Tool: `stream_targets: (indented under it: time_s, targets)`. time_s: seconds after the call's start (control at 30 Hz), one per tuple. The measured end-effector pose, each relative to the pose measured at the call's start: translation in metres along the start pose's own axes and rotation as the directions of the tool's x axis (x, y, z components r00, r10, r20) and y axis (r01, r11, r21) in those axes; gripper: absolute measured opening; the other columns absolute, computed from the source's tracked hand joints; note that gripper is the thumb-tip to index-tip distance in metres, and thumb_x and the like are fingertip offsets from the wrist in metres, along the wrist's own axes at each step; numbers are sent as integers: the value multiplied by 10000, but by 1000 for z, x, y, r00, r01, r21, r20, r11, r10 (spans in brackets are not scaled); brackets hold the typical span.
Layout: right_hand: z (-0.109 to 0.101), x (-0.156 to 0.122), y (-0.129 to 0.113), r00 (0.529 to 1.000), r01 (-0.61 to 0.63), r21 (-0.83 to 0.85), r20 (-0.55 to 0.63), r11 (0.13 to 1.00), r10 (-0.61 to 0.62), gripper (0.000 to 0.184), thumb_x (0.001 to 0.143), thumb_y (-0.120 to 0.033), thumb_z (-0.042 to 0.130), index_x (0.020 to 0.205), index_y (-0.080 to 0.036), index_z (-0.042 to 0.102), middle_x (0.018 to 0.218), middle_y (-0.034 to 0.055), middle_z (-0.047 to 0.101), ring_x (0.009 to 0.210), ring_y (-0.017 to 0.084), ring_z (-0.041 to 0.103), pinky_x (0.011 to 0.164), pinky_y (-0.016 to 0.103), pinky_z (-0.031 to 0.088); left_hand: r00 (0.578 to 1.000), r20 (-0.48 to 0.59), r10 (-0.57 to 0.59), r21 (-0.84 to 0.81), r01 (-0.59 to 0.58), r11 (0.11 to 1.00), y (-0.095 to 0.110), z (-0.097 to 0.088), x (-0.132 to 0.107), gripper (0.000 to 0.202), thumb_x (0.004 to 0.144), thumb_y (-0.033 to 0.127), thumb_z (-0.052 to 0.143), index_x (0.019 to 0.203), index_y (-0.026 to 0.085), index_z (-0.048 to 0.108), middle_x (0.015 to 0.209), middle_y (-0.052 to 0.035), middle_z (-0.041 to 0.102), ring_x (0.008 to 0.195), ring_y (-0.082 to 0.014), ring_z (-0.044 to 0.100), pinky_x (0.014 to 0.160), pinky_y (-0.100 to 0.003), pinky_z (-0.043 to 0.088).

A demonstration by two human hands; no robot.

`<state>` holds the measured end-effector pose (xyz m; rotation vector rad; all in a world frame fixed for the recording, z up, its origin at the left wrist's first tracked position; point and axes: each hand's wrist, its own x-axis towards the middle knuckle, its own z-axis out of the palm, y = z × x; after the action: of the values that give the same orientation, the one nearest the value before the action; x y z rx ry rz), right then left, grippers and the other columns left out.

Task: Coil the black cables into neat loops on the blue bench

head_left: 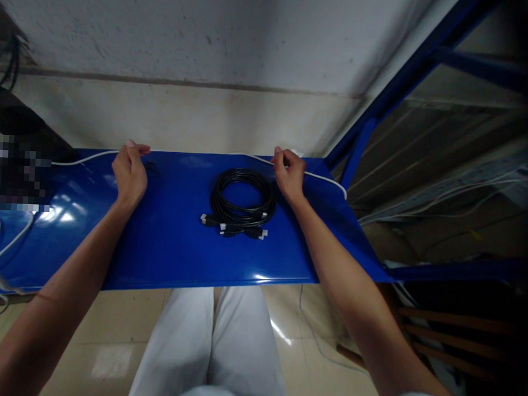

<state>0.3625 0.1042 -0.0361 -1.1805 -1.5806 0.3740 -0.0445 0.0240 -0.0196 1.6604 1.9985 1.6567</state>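
Observation:
My left hand (pixel 131 173) is over the back left of the blue table (pixel 165 246), its fingers bent and pressed together. My right hand (pixel 290 174) is at the back right, with thumb and forefinger closed in a pinch. A thin white cable (pixel 91 157) runs along the table's back edge and passes at both hands; whether either one grips it I cannot make out. A small dark thing (pixel 150 166) lies beside my left hand. Between the hands, nearer my right, a black cable (pixel 243 198) lies coiled, with several plugs with pale tips at its front.
A wall (pixel 197 116) rises behind the table. Dark equipment (pixel 26 120) and loops of white cable (pixel 14 246) occupy the left. Blue frame bars (pixel 357 152) border the right side, with more cables beyond. A wooden slatted piece (pixel 454 340) stands at lower right.

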Motion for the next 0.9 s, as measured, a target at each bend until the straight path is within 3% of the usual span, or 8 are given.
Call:
stream_targets:
  time_s: [0.27, 0.67, 0.8, 0.9]
  targets:
    - [2, 0, 1, 998, 59, 58, -26, 997, -57, 704, 1064, -813, 471, 716, -225, 638, 640, -10, 536, 635, 165, 506, 659, 339, 398, 998, -53, 17, -59, -20, 998, -8, 7, 3, 657, 1173, 640, 294, 1025, 195, 754, 1067, -114, 787, 1051, -265, 735, 1079, -501, 506]
    - [-6, 4, -9, 997, 71, 35, -19, 997, -70, 686, 1080, -772, 495, 693, -220, 623, 622, -22, 525, 634, 153, 503, 650, 321, 391, 1000, 1, 21, 8, -21, 1000, -17, 8, 5, 657, 1222, 510, 215, 1048, 136, 726, 1068, -108, 765, 1033, -230, 689, 1088, -476, 493]
    - [-22, 0, -43, 985, 77, 97, 145, 992, -91, 630, 1088, -751, 509, 832, -211, 707, 712, -3, 648, 705, 164, 620, 711, 308, 489, 996, 8, 93, 57, -93, 994, -18, 8, 2, 682, 1216, 531, 209, 1036, 143, 740, 1043, -114, 764, 1055, -249, 686, 1108, -490, 478]
    - [-37, -25, -80, 901, 179, 53, 392, 982, -185, 525, 1072, -711, 595, 1094, -218, 774, 1041, 65, 812, 991, 231, 756, 926, 379, 573, 987, 10, 158, 77, -159, 984, -14, 9, -1, 653, 1199, 547, 242, 981, 194, 746, 1008, -117, 761, 1061, -289, 693, 1103, -513, 479]
